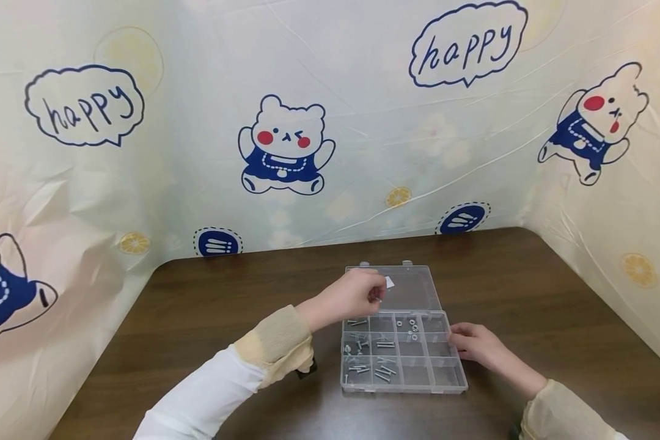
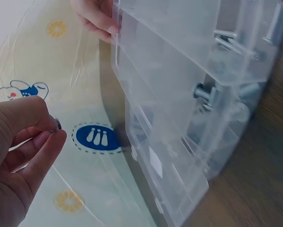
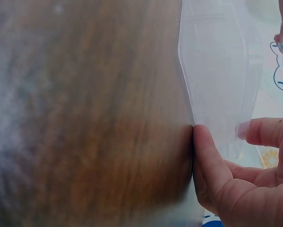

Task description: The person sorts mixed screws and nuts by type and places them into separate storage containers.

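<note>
A clear plastic compartment box [image 1: 416, 375] lies on the table with its lid [image 1: 415, 293] folded back. Raised over the lid, my left hand [image 1: 361, 294] pinches a small round silvery metal piece [image 2: 57, 124] between thumb and forefinger; the fingers partly hide it. My right hand [image 1: 471, 342] holds the box's right side, with the thumb [image 3: 255, 131] at the upper rim and fingers [image 3: 210, 146] low against the outer wall. Screws [image 1: 385, 373] lie in several left and middle compartments. Small ring-shaped pieces [image 1: 414, 337] sit in compartments right of the middle.
The dark wooden table [image 1: 225, 324] stretches around the box. Behind it and at both sides hangs a pale printed curtain [image 1: 363, 153] with bears and lettering. A small white label [image 1: 389, 282] is on the lid.
</note>
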The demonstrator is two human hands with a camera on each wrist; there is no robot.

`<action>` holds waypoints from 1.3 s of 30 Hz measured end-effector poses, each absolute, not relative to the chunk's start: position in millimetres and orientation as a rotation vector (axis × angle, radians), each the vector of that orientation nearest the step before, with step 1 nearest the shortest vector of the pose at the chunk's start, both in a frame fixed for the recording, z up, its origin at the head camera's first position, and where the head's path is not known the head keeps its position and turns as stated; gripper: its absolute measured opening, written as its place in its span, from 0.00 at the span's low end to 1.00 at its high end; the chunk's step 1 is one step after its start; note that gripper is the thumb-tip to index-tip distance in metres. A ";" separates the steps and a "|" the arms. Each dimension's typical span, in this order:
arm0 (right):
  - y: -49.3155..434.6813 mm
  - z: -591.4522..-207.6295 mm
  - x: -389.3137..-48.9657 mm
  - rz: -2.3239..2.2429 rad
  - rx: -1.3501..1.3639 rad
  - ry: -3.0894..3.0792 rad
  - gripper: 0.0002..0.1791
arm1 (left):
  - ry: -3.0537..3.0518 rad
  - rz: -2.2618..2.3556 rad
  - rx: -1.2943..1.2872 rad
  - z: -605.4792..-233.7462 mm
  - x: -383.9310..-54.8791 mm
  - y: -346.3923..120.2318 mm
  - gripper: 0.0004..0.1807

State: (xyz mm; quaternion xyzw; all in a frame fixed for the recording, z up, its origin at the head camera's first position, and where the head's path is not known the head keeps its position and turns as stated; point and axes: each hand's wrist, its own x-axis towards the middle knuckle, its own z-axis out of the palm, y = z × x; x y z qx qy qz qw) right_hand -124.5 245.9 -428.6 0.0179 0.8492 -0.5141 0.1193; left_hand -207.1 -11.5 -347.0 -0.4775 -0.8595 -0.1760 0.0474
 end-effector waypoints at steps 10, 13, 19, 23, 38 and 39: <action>247.4 -427.4 -123.0 -1.507 0.041 2.479 0.21 | -2.670 -0.543 -1.517 -343.1 -207.0 22.7 0.08; 247.1 -427.5 -123.0 -1.509 0.044 2.480 0.21 | -2.691 -0.514 -1.537 -347.4 -207.2 31.2 0.07; 245.8 -428.3 -123.5 -1.513 0.047 2.473 0.21 | -2.760 -0.446 -1.544 -354.8 -205.3 40.5 0.07; 245.4 -429.0 -123.3 -1.507 0.043 2.467 0.20 | -2.771 -0.422 -1.538 -356.0 -205.0 40.0 0.06; 243.2 -426.5 -126.9 -1.519 0.026 2.438 0.20 | -2.838 -0.366 -1.354 -360.0 -218.2 5.6 0.03; 243.6 -426.2 -127.4 -1.513 0.015 2.433 0.20 | -2.841 -0.378 -1.329 -360.0 -219.9 1.7 0.03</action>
